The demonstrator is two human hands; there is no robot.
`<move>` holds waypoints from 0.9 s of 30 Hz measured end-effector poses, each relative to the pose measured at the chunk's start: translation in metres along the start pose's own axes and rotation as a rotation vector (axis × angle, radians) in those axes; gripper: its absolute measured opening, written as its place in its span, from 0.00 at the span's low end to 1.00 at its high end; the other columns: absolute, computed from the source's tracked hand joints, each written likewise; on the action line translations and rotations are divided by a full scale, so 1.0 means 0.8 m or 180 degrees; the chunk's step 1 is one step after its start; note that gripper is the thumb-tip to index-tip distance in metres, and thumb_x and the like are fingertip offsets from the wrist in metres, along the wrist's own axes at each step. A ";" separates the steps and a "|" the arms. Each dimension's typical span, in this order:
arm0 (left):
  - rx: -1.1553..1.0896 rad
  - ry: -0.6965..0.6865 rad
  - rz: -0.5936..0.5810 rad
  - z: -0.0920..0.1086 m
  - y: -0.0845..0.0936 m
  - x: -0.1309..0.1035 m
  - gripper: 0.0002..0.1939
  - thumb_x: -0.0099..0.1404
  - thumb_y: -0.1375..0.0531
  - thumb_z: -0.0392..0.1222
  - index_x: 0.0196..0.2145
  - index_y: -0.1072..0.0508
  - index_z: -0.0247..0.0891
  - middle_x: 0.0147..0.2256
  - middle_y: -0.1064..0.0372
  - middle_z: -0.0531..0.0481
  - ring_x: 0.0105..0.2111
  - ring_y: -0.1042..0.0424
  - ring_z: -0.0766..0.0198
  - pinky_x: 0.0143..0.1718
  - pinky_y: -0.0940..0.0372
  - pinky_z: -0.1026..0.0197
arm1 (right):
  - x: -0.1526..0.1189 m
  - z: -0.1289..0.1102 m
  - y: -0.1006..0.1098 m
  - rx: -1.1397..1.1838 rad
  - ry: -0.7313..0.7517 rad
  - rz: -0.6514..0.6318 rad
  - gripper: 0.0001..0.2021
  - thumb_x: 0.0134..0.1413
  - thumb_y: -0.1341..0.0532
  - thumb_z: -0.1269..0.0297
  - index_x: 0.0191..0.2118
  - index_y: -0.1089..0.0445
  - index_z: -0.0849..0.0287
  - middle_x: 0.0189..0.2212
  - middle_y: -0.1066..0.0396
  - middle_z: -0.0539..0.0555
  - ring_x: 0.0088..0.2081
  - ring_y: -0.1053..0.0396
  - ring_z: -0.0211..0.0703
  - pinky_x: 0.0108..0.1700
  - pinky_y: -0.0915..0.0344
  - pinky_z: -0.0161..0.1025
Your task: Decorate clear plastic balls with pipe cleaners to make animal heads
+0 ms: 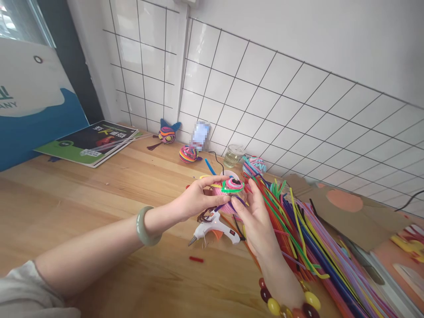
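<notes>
Between both hands is a small round craft piece (pixel 232 186) made of coiled pipe cleaners, with a green outline around pink rings and a dark centre. My left hand (pixel 207 194) pinches its left side, thumb below and index finger on top. My right hand (pixel 255 212) closes on its lower right side with the thumb and fingers. Behind the piece, partly hidden by the fingers, shows a larger pink wrapped form. A white glue gun (pixel 213 229) lies just below the hands, its nozzle pointing to the lower left.
Bundled pipe cleaners (pixel 298 234) cover the right side, beside cardboard (pixel 357 216). Along the wall stand a blue-eared craft figure (pixel 167 134), a striped ball (pixel 188 154), a phone (pixel 200 134), a glass jar (pixel 233 156) and a blue-pink ball (pixel 254 165). A booklet (pixel 89 141) lies left.
</notes>
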State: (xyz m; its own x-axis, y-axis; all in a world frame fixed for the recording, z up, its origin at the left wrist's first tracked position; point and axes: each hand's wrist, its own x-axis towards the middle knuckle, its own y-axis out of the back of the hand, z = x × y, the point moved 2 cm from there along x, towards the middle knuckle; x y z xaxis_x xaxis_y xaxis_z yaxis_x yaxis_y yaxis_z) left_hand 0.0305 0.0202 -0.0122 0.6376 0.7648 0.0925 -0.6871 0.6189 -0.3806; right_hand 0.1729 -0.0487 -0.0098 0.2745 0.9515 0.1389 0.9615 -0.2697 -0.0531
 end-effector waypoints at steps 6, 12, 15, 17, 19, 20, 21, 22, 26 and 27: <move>0.0047 -0.0021 0.0082 -0.008 0.001 0.003 0.32 0.52 0.29 0.42 0.54 0.30 0.35 0.35 0.24 0.49 0.30 0.28 0.68 0.34 0.32 0.64 | -0.001 0.000 -0.006 -0.0016 -0.0115 0.0090 0.38 0.52 0.32 0.54 0.65 0.49 0.46 0.65 0.43 0.56 0.62 0.39 0.53 0.55 0.30 0.49; 0.0211 0.0023 0.0376 -0.007 0.007 0.007 0.31 0.49 0.28 0.42 0.51 0.27 0.35 0.32 0.26 0.51 0.27 0.31 0.70 0.29 0.35 0.68 | 0.000 0.006 -0.003 -0.0073 -0.0038 0.0025 0.36 0.54 0.35 0.52 0.65 0.48 0.45 0.65 0.43 0.55 0.63 0.40 0.51 0.59 0.35 0.51; 0.0031 0.0138 0.0359 -0.006 0.014 0.010 0.28 0.52 0.29 0.45 0.50 0.27 0.38 0.31 0.27 0.52 0.24 0.32 0.72 0.23 0.38 0.69 | 0.001 0.008 0.001 -0.0075 -0.0050 0.0078 0.37 0.54 0.35 0.49 0.66 0.50 0.46 0.65 0.43 0.57 0.64 0.42 0.52 0.59 0.36 0.55; -0.0248 0.0187 0.0313 -0.006 0.019 0.013 0.27 0.53 0.29 0.45 0.50 0.28 0.39 0.34 0.26 0.50 0.26 0.29 0.69 0.25 0.35 0.68 | 0.001 0.008 0.002 -0.0023 -0.0063 0.0077 0.37 0.55 0.37 0.48 0.66 0.51 0.45 0.66 0.45 0.57 0.64 0.43 0.53 0.59 0.36 0.56; -0.0546 0.0183 0.0250 -0.005 0.025 0.016 0.25 0.54 0.30 0.43 0.49 0.28 0.40 0.38 0.25 0.48 0.30 0.26 0.66 0.30 0.30 0.63 | 0.002 0.005 0.006 -0.0072 -0.0012 0.0069 0.36 0.56 0.38 0.48 0.66 0.52 0.45 0.67 0.47 0.57 0.64 0.42 0.53 0.59 0.36 0.56; -0.0660 0.0164 0.0214 -0.004 0.029 0.018 0.24 0.56 0.31 0.43 0.50 0.28 0.40 0.40 0.25 0.47 0.31 0.26 0.65 0.32 0.29 0.60 | 0.003 0.002 0.009 -0.0185 0.0070 0.0103 0.35 0.56 0.39 0.48 0.66 0.51 0.45 0.67 0.48 0.57 0.64 0.42 0.52 0.59 0.37 0.56; -0.0730 0.0143 0.0228 -0.002 0.034 0.020 0.23 0.57 0.32 0.43 0.50 0.28 0.41 0.40 0.26 0.47 0.31 0.25 0.64 0.33 0.28 0.58 | 0.005 -0.001 0.015 -0.0373 0.0189 0.0166 0.34 0.56 0.38 0.49 0.66 0.50 0.46 0.67 0.49 0.57 0.64 0.42 0.52 0.60 0.38 0.55; -0.0763 0.0110 0.0325 -0.001 0.039 0.022 0.22 0.57 0.32 0.43 0.50 0.28 0.41 0.41 0.26 0.47 0.31 0.25 0.64 0.34 0.27 0.57 | 0.007 -0.006 0.022 -0.0641 0.0335 0.0245 0.34 0.56 0.38 0.50 0.65 0.48 0.47 0.67 0.48 0.57 0.64 0.42 0.51 0.61 0.38 0.53; -0.0944 -0.0188 0.0563 0.010 0.059 0.031 0.19 0.60 0.34 0.42 0.49 0.28 0.42 0.40 0.26 0.47 0.34 0.25 0.63 0.37 0.27 0.57 | 0.016 -0.021 0.060 -0.2323 0.0634 0.0272 0.23 0.55 0.39 0.52 0.55 0.34 0.54 0.57 0.33 0.59 0.56 0.33 0.51 0.57 0.35 0.50; -0.0977 -0.0202 0.0675 0.013 0.064 0.033 0.19 0.59 0.34 0.42 0.48 0.27 0.43 0.38 0.26 0.48 0.32 0.25 0.64 0.36 0.27 0.57 | 0.018 -0.021 0.070 -0.2809 0.0486 0.0086 0.20 0.56 0.40 0.53 0.51 0.31 0.55 0.53 0.29 0.59 0.52 0.30 0.51 0.55 0.34 0.49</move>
State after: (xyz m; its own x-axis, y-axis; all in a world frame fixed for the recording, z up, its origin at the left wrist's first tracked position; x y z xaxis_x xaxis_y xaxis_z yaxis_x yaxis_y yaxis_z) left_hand 0.0086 0.0734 -0.0200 0.4630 0.8857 0.0352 -0.6591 0.3706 -0.6545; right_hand 0.2306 -0.0522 0.0062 0.2353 0.9301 0.2821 0.5976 -0.3673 0.7127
